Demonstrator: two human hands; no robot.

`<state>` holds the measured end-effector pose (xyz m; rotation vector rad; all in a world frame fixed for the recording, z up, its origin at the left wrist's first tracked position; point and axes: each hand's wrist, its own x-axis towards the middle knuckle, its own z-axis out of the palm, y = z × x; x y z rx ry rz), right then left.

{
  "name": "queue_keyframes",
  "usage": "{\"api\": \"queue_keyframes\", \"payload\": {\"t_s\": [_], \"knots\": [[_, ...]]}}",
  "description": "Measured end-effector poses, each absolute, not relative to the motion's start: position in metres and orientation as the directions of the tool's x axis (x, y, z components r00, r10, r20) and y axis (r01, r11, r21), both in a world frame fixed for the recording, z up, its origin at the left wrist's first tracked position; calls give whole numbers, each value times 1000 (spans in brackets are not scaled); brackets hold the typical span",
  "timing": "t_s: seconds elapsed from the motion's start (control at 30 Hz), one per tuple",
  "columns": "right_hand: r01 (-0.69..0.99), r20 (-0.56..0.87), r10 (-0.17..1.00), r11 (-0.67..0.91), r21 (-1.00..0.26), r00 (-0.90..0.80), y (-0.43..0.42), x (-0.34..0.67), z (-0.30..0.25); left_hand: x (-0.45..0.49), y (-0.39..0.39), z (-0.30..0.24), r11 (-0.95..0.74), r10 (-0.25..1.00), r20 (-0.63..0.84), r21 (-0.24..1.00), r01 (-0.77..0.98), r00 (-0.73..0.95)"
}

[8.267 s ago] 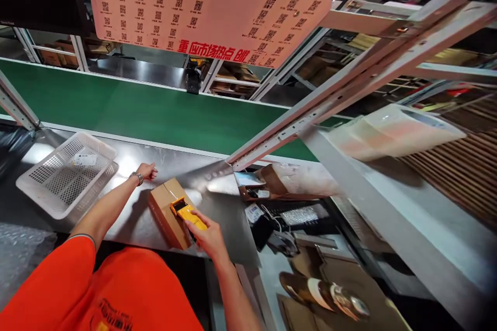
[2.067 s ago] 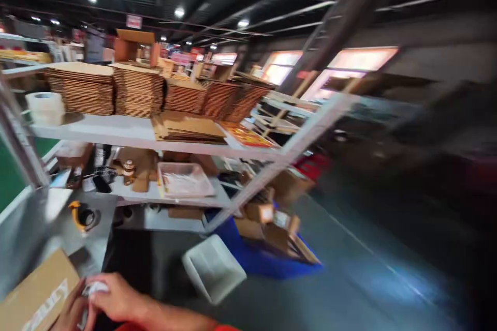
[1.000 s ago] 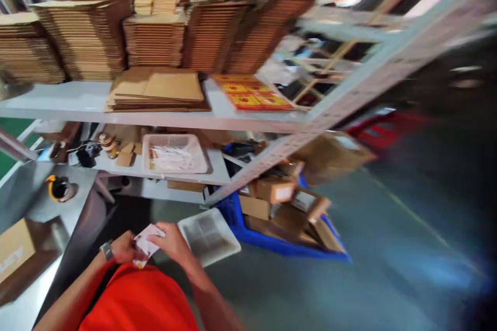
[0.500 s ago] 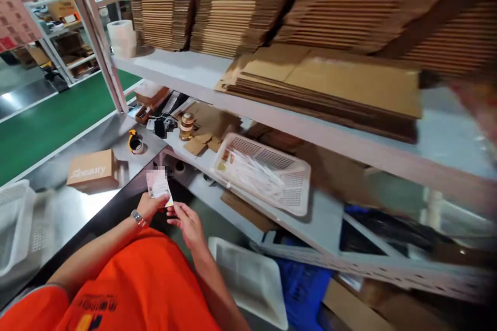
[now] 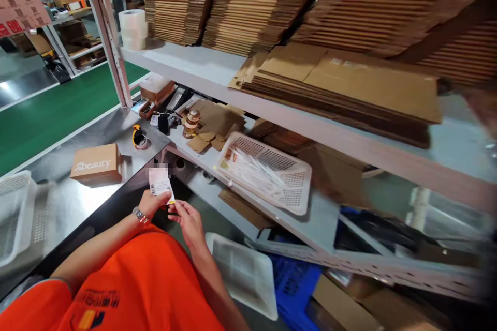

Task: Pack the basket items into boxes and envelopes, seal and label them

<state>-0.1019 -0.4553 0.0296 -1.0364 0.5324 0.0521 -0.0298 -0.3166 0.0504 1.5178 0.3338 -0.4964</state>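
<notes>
Between my two hands is a small white printed label (image 5: 160, 182), with a yellow patch at its lower corner. My left hand (image 5: 154, 204) pinches its lower edge, thumb on top. Fingers of my right hand (image 5: 188, 220) are closed on the label's lower right corner. To the left, on the metal table, sits a closed cardboard box (image 5: 96, 164) lettered "beauty". Behind the box stands a tape dispenser (image 5: 139, 137) with a yellow part.
A white basket (image 5: 301, 186) of thin white strips sits on the lower shelf (image 5: 324, 220). Stacked flat cartons (image 5: 248, 8) and tape rolls (image 5: 133, 28) fill the upper shelf. White bins (image 5: 248, 276) and a blue crate (image 5: 291, 284) stand below; another white basket (image 5: 21, 217) is at left.
The view has shifted slightly, so the shelves and box appear a little further right. Both hands keep hold of the label, nearly in the same place.
</notes>
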Motion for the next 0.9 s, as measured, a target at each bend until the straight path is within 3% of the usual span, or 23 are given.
{"api": "queue_keyframes", "payload": {"t_s": [0.43,0.57,0.67,0.77,0.9], "knots": [[-333,-484,-235,478,-813,843,-471,-114,14,-47,-326,38,-134,-168,-506,862,489,846],[-328,-490,-251,488,-809,835,-477,-116,8,-50,-327,41,-320,-82,-236,926,198,968],[-324,-468,-246,458,-828,849,-481,-116,5,-55,-327,43,-325,-313,-147,945,40,938],[-332,-449,-208,428,-840,869,-485,-117,-1,-60,-330,42,-326,-411,-243,939,108,879],[-324,-446,-84,569,-756,891,-486,-121,-15,-58,-334,35,-117,-224,-473,881,458,852]]}}
